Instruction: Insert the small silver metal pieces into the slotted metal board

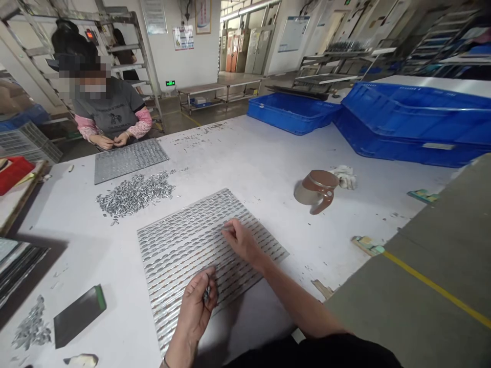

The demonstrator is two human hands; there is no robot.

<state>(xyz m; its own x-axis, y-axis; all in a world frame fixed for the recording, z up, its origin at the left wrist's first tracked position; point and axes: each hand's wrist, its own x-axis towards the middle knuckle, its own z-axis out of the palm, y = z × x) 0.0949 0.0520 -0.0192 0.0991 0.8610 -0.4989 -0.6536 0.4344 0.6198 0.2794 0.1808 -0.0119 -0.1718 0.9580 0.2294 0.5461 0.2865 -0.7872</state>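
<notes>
A ridged metal tray [180, 245] filled with rows of small silvery metal pieces lies on the white table in front of me. My right hand [241, 241] rests on the tray's middle rows, fingertips pinched together on a piece at about the tray's centre. My left hand [196, 305] hovers over the tray's near edge, fingers curled around a few small metal pieces. A loose heap of the same metal pieces [135, 193] lies just beyond the tray.
Across the table a person [105, 110] works over a second tray [128, 159]. A brown lidded mug [316, 190] and a rag [345, 176] stand to the right. Blue bins [414, 122] sit at the far right. A dark scraper [79, 316] and more pieces [32, 327] lie near left.
</notes>
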